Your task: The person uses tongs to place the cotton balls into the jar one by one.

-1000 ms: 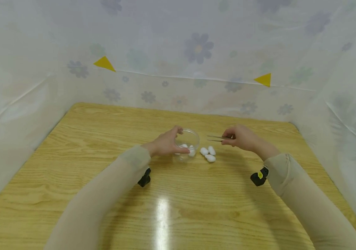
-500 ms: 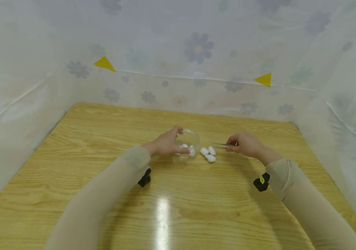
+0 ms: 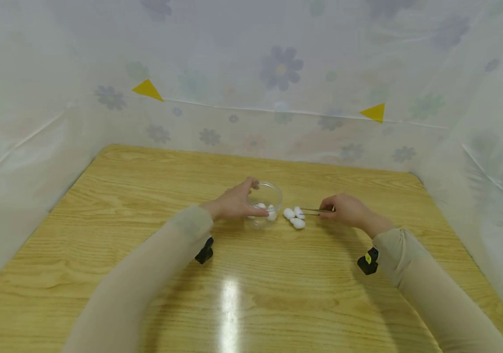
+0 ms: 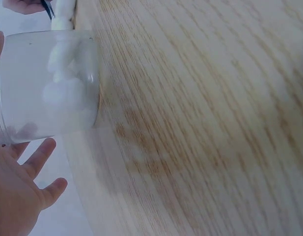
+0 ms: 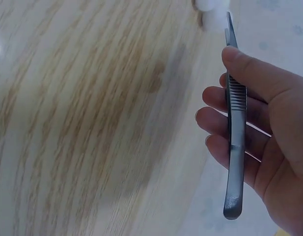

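Note:
My left hand [image 3: 235,201] grips a clear plastic jar [image 4: 23,73] between thumb and fingers, and the jar stands upright on the table. Several white cotton balls [image 4: 63,96] lie at its bottom. Just right of the jar, three more cotton balls [image 3: 298,223] sit close together on the wood. Metal tweezers [image 5: 234,162] are pinched between the thumb and fingers of my right hand [image 3: 346,211]. They point left, with their tips at the rearmost loose cotton ball [image 3: 299,212], overlapping it in the head view.
The wood-grain table [image 3: 251,294] spreads out around both hands. Pale flowered sheeting [image 3: 234,59] hangs behind it and at both sides, with two yellow triangles on the back. A black wrist camera [image 3: 368,261] hangs under the right sleeve, another under the left.
My right hand has come down and nearer with the tweezers, from beyond the loose cotton balls to right at one of them. The left hand and jar have stayed put.

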`<state>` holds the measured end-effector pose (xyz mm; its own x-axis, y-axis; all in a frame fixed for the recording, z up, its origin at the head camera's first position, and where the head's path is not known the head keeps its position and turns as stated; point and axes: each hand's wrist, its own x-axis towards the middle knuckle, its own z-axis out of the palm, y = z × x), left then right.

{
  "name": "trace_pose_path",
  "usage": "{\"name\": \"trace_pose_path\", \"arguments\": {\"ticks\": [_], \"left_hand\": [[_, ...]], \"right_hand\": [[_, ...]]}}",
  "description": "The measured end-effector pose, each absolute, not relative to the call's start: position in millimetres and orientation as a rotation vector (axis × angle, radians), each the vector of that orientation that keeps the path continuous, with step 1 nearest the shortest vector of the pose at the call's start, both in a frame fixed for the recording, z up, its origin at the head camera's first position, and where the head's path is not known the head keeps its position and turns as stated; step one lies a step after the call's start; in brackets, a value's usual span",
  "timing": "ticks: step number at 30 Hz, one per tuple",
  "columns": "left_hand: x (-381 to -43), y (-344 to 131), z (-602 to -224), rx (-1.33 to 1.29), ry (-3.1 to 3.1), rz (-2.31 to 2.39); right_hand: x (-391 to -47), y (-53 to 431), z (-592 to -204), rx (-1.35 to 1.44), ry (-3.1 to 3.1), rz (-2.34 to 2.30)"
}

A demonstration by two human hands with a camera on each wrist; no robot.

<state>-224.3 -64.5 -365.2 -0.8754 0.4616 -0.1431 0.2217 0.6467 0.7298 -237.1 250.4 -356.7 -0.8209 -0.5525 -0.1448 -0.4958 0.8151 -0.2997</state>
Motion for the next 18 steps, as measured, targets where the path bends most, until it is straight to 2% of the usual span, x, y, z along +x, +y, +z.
{"name": "trace_pose_path", "arguments": {"ticks": [18], "left_hand": [[-225.3, -64.7, -366.1, 0.533, 2.557, 1.066]], "right_hand": [[-233.1, 242.2, -355.5, -0.853, 2.734, -0.327]]}}
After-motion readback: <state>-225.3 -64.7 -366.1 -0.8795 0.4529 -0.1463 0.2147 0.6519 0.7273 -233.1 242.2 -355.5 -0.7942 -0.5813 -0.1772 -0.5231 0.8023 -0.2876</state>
